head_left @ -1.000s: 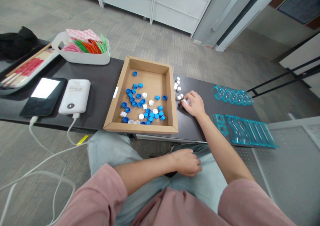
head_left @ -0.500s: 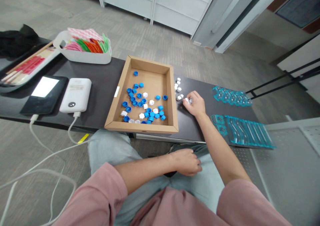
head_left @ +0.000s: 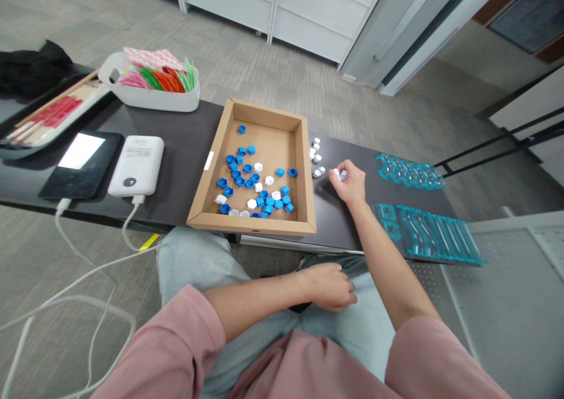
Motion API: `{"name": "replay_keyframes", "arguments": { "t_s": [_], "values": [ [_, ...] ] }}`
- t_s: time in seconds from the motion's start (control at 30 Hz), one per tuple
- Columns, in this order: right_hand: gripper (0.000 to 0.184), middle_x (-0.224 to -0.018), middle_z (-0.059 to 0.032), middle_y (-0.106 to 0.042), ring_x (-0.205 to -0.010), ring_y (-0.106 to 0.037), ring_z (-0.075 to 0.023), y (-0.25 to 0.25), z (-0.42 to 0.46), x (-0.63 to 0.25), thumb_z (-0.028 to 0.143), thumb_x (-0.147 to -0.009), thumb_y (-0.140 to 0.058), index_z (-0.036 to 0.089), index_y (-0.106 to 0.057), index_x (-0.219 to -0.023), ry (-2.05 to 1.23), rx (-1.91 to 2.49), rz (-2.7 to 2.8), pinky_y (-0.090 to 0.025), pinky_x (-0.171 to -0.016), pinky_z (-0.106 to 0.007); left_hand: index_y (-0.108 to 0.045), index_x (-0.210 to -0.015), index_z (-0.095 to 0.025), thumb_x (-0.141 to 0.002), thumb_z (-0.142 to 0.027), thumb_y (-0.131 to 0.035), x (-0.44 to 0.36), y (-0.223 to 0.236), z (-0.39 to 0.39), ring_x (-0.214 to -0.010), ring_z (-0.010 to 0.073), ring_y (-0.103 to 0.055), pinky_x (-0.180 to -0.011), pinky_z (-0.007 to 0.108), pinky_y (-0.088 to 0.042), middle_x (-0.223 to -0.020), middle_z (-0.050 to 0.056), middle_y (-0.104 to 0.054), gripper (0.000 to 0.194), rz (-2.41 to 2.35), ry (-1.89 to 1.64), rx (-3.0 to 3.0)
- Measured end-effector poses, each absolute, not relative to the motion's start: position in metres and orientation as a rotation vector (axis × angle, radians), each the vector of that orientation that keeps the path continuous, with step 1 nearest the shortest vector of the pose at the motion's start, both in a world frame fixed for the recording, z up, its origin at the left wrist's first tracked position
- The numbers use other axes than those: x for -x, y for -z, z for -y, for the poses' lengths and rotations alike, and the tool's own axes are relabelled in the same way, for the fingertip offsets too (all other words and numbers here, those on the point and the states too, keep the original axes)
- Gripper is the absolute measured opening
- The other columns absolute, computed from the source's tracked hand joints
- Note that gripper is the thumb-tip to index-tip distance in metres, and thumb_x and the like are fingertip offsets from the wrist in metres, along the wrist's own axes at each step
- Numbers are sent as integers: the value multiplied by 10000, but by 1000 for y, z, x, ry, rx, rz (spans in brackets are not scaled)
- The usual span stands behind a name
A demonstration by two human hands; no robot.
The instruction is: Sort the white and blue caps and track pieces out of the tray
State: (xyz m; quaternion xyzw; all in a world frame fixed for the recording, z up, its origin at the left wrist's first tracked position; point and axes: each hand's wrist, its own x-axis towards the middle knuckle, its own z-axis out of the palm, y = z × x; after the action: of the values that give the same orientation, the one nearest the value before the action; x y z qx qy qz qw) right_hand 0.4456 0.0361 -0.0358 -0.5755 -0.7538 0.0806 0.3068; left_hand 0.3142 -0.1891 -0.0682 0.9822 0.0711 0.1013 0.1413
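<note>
My right hand (head_left: 351,183) is closed around white hexagonal pieces (head_left: 341,174), just above the dark table right of the box; how many it holds is hidden. Several loose white hexagonal pieces (head_left: 316,158) lie between that hand and the cardboard box (head_left: 253,224). Inside the box are scattered blue hexagonal pieces (head_left: 240,181) with a few white ones (head_left: 269,180) among them. My left hand (head_left: 333,287) rests on my lap with its fingers curled; whether anything is inside them is hidden.
Teal clear plastic parts (head_left: 438,234) lie at the table's right end, with more (head_left: 409,171) behind. To the left are a white power bank (head_left: 137,167), a black device with a lit screen (head_left: 79,167) and a white basket of coloured strips (head_left: 154,97). Cables hang off the front edge.
My right hand has drawn slightly right, away from the loose white pieces, with white pieces in its grip. My left hand stays on my lap. The view has shifted a little.
</note>
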Motion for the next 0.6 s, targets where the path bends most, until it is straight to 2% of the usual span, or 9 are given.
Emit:
{"name": "replay_keyframes", "arguments": {
  "t_s": [0.17, 0.3, 0.43, 0.6],
  "values": [
    [406, -702, 20, -543, -659, -524, -248, 30, -42, -448, 648, -999, -733, 342, -507, -857, -295, 1426, 1768, -474, -700, -424, -820, -1003, -246, -1169, -306, -816, -316, 67, 188, -965, 197, -896, -712, 370, -493, -1015, 33, -910, 177, -213, -275, -2839],
    [481, -739, 25, -522, -667, -514, -236, 10, -47, -426, 753, -1084, -702, 335, -527, -921, -367, 1262, 1711, -448, -675, -404, -812, -985, -259, -1157, -311, -835, -317, 68, 186, -937, 207, -892, -701, 361, -484, -1013, 35, -906, 181, -202, -279, -2827],
    [501, -831, 12, -573, -768, -562, -225, -23, -41, -358, 769, -1137, -708, 315, -584, -966, -462, 992, 1885, -496, -753, -399, -803, -986, -258, -1152, -314, -843, -317, 70, 185, -969, 214, -890, -729, 362, -503, -1042, 45, -909, 180, -181, -269, -2821],
    [418, -962, -12, -692, -996, -661, -253, -42, -24, -253, 675, -1160, -752, 275, -672, -1068, -704, 696, 2339, -556, -916, -401, -812, -1031, -271, -1142, -353, -888, -317, 74, 183, -1056, 213, -895, -758, 355, -492, -1070, 37, -915, 157, -168, -265, -2807]
  ]
}}
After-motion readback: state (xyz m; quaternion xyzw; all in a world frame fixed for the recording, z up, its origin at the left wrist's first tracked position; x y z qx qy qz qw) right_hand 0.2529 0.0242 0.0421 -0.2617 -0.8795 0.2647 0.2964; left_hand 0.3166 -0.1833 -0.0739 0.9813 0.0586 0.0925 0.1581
